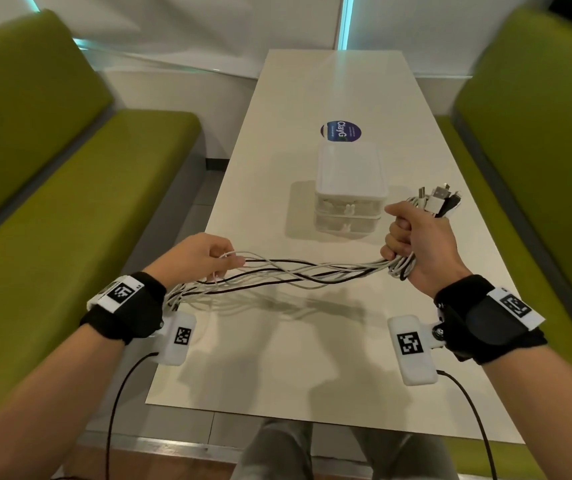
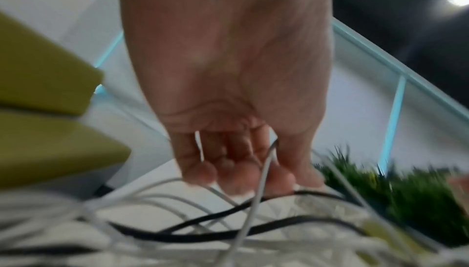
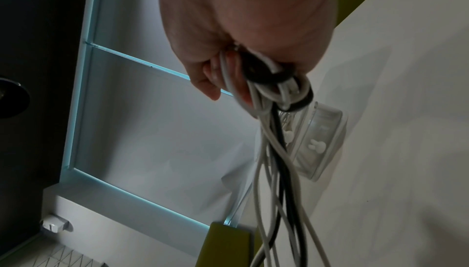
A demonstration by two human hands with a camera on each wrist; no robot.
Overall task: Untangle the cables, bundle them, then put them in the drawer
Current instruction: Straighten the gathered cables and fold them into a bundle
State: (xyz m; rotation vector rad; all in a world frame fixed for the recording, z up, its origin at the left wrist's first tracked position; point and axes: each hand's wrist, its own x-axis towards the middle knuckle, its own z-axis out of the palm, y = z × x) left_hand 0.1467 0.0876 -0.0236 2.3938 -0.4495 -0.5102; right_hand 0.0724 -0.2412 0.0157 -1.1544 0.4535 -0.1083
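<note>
Right hand (image 1: 416, 244) clenched around the cables (image 1: 298, 271) just behind their plugs (image 1: 438, 199). Left hand (image 1: 198, 258) has fingers curled among the strands (white and black), which span between both hands above the table (image 1: 277, 358). Drawer box (image 1: 348, 188) closed, beyond them.

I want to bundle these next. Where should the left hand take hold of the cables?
Probably at the narrow stretch beside the left wrist, where the cables run together. Bring the left hand over from above and curl it round them all. The right hand already grips the plug end.
</note>
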